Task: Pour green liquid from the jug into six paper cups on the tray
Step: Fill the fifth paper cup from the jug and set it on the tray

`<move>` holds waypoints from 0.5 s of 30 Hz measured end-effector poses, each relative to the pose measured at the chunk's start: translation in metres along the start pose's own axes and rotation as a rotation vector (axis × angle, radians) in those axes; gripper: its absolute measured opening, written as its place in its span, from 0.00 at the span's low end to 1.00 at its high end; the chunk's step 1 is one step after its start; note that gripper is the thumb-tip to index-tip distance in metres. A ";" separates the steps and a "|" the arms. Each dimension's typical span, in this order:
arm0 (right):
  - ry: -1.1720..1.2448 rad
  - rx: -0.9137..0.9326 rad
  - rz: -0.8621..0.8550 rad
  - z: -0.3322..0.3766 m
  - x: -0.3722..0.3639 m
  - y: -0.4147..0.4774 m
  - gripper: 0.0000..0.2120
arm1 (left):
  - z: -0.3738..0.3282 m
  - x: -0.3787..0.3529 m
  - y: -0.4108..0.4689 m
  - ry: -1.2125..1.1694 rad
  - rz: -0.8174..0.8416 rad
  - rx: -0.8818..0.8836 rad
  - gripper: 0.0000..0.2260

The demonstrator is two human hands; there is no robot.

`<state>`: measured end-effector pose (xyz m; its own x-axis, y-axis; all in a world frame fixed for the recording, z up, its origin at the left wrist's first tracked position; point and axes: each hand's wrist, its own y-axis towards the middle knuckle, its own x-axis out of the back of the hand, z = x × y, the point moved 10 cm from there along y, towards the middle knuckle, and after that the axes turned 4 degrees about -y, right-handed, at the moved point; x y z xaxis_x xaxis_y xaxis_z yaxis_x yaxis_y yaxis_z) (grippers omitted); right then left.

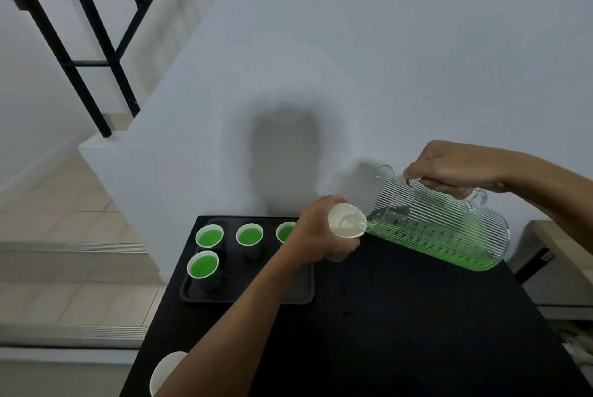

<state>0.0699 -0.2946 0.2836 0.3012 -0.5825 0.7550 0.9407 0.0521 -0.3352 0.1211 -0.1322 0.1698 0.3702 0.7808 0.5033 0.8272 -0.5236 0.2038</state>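
Note:
My right hand [449, 169] grips the handle of a ribbed glass jug [442, 223] of green liquid, tilted with its spout to the left. My left hand [317, 233] holds a white paper cup [345, 220] tilted toward the spout, above the table and to the right of the tray. The spout touches the cup's rim and the cup's inside looks white. On the black tray [298, 297] stand several cups filled with green liquid: two in the back row [209, 235] [249, 234], a third [285, 231] partly hidden by my left hand, and one in front [202, 263].
The tray lies on a black table [385, 316] against a white wall. An empty white paper cup [165, 371] stands at the table's near left edge, partly behind my left forearm. Tiled stairs and a black railing lie to the left. A low shelf stands to the right.

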 end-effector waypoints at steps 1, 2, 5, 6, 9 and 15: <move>0.001 -0.002 0.003 0.000 0.000 0.000 0.26 | -0.001 0.000 0.000 0.003 -0.001 -0.004 0.29; 0.000 -0.002 0.005 0.000 0.000 -0.001 0.26 | -0.002 0.000 -0.001 0.004 0.000 -0.007 0.29; -0.009 -0.002 0.009 0.001 0.000 -0.002 0.26 | -0.003 -0.001 -0.002 0.003 0.005 -0.012 0.30; -0.011 -0.002 0.011 0.001 -0.001 -0.002 0.26 | -0.004 -0.001 -0.002 0.005 0.006 -0.012 0.30; -0.014 0.002 0.012 0.002 -0.001 -0.002 0.27 | -0.005 -0.001 -0.003 0.009 0.007 -0.019 0.30; -0.022 -0.001 0.011 0.002 -0.001 -0.004 0.26 | -0.007 0.000 -0.005 0.007 -0.001 -0.025 0.30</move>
<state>0.0664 -0.2925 0.2854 0.3150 -0.5641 0.7633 0.9371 0.0575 -0.3442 0.1141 -0.1324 0.1746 0.3667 0.7789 0.5088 0.8168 -0.5314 0.2248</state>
